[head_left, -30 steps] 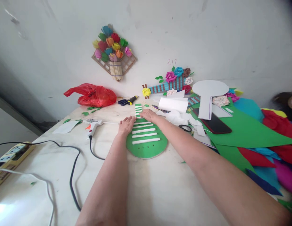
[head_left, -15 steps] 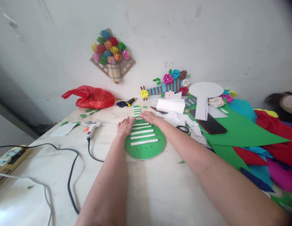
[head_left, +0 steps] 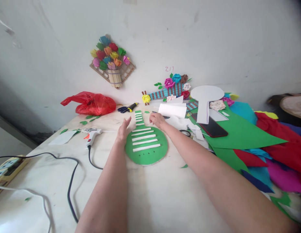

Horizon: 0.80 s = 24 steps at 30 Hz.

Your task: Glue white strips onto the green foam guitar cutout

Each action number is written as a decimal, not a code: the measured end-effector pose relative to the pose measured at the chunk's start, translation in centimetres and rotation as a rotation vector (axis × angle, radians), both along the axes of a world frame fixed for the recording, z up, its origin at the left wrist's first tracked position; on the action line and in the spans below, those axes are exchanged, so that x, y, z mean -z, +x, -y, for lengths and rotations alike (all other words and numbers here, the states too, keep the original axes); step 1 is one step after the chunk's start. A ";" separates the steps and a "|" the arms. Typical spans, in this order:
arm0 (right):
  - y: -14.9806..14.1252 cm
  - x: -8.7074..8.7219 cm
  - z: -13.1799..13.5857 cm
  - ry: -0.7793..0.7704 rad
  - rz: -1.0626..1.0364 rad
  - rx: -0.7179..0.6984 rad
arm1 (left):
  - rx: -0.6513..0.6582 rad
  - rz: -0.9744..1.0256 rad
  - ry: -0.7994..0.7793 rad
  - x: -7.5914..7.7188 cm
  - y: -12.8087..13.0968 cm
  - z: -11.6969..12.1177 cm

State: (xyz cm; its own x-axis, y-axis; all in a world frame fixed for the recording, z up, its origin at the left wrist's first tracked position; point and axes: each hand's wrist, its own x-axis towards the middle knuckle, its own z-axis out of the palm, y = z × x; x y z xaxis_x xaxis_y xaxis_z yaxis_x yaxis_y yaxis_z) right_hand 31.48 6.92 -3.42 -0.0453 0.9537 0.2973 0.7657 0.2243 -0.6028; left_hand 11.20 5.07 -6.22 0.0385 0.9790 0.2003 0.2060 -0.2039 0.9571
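A green guitar-shaped cutout (head_left: 150, 157) lies flat on the table, with white paper strips (head_left: 146, 147) set across its body and neck. Several small dark dots mark its lower part. Left of its neck, my left hand (head_left: 122, 131) is raised on edge, fingers stretched and holding nothing. My right hand (head_left: 157, 119) hovers just right of the neck, its fingers loosely bent and no object visible in them. Close behind its fingers are dark pens (head_left: 162, 116). A hot glue gun (head_left: 92, 136) rests left of my left hand.
Pliers (head_left: 127, 108) and a red plastic bag (head_left: 95, 103) sit at the back. To the right are white paper scraps (head_left: 177, 122), scissors (head_left: 185, 133), a phone (head_left: 214, 129) and green sheets (head_left: 242, 137). Black cable (head_left: 72, 181) crosses the left side toward a power strip (head_left: 9, 170).
Both hands have come off the cutout's neck and moved apart, my left to the left and my right to the right. The neck's strips are now uncovered. The view has shifted slightly.
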 end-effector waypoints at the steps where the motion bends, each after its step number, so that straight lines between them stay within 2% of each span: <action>1: 0.2 0.0 0.2 -0.014 -0.056 0.011 | 0.028 0.076 -0.013 0.0 0.0 0.1; 4: 0.6 0.1 0.7 -0.069 -0.219 0.022 | 0.078 0.217 -0.078 -0.4 0.0 0.3; 8: 0.7 0.5 1.0 -0.114 -0.374 -0.002 | 0.070 0.333 -0.124 -0.9 0.0 0.5; 14: 1.0 1.0 1.4 -0.115 -0.445 0.057 | -0.005 0.293 -0.106 -1.1 0.0 0.8; 18: 0.9 0.7 2.0 -0.127 -0.560 0.019 | -0.005 0.114 0.061 -1.6 0.6 1.2; 24: 0.3 0.4 2.7 -0.127 -0.660 -0.078 | -0.044 -0.362 0.351 -3.2 2.9 1.6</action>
